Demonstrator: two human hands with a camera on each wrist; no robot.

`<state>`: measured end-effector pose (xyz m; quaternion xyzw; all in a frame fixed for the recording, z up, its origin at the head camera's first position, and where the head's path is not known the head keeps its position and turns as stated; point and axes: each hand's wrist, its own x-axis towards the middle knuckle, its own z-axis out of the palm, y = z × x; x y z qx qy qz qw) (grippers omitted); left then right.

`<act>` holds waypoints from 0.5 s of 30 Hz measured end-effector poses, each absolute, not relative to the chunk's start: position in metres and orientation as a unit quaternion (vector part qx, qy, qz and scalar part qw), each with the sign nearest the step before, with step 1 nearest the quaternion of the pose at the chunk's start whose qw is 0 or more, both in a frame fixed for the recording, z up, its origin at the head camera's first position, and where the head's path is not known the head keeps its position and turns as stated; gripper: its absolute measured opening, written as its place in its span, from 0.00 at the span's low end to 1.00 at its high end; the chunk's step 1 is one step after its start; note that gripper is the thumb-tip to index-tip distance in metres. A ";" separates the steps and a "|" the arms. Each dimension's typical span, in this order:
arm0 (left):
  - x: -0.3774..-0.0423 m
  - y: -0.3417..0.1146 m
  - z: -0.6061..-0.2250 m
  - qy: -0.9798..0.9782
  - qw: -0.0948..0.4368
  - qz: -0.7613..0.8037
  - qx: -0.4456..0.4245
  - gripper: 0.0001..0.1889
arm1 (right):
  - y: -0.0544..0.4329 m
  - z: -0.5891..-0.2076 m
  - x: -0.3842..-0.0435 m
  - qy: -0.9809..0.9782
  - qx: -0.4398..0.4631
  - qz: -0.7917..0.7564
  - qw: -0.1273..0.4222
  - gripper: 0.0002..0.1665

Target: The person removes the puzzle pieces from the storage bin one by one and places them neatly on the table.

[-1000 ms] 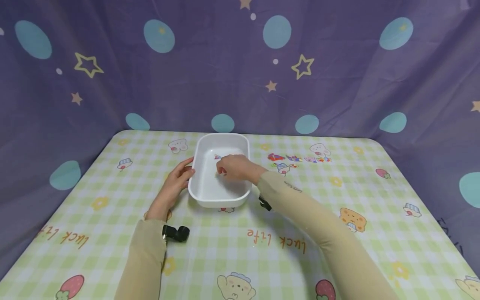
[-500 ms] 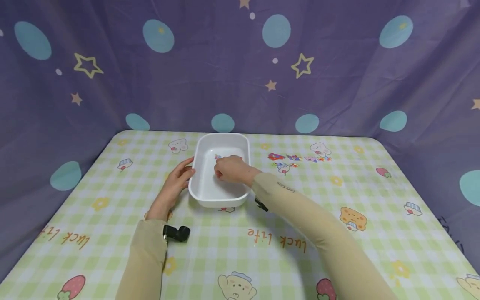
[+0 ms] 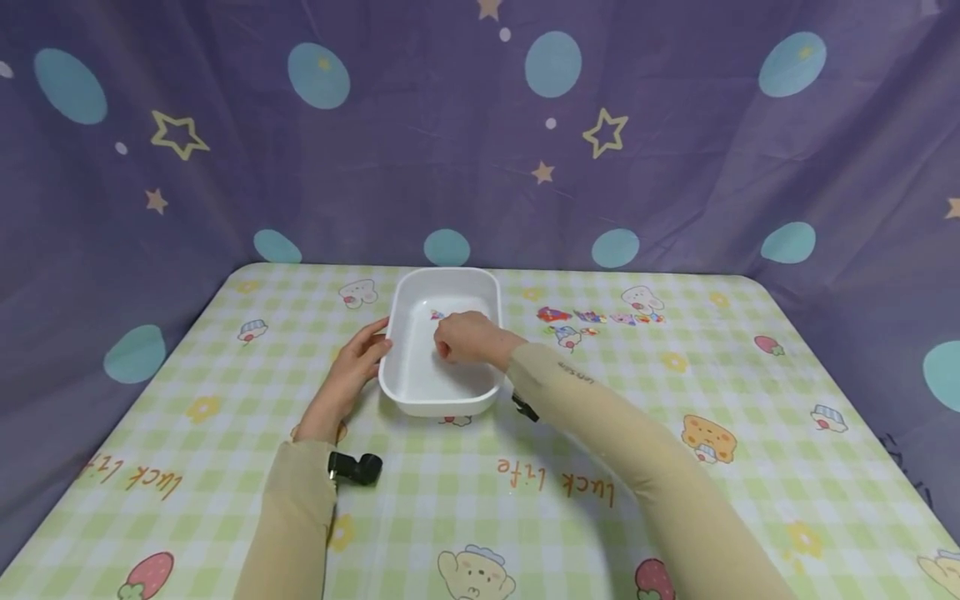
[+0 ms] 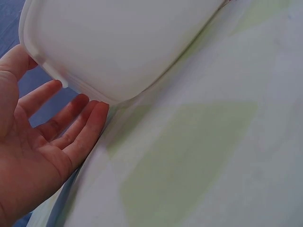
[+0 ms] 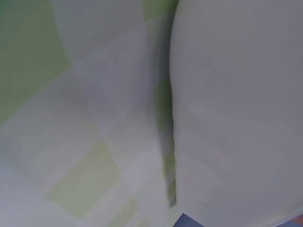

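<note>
A white rectangular plastic bin [image 3: 408, 379] stands on the table. My left hand [image 3: 351, 367] is at its left side, thumb at the rim. In the left wrist view, the left fingertips [image 4: 97, 111] rest against the outer wall, fingers loosely bent and spread. My right hand [image 3: 468, 337] reaches over the right rim into the bin, knuckles up and fingers bent down toward the bottom. Its fingertips are hidden beneath it, and I cannot tell what they hold. A small colourful flat piece [image 3: 437, 315] lies in the bin just beyond that hand.
Right of the bin, several small colourful flat cut-outs lie in a loose row, with a red one [image 3: 553, 314] at the left. A checked, cartoon-printed cloth [image 3: 420, 500] covers the table. A purple curtain [image 3: 480, 208] hangs behind the far edge.
My right hand's fingers have drawn in and turned down within the bin, the hand staying at nearly the same spot. The left hand, bin and cut-outs on the table stay put.
</note>
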<state>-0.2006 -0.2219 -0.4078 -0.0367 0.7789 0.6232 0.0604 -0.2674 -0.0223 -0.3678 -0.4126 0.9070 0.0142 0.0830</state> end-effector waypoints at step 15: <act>-0.200 -0.224 -0.409 0.786 0.054 0.615 -0.016 0.30 | -0.014 -0.364 -0.263 0.908 -0.416 0.018 0.053 0.07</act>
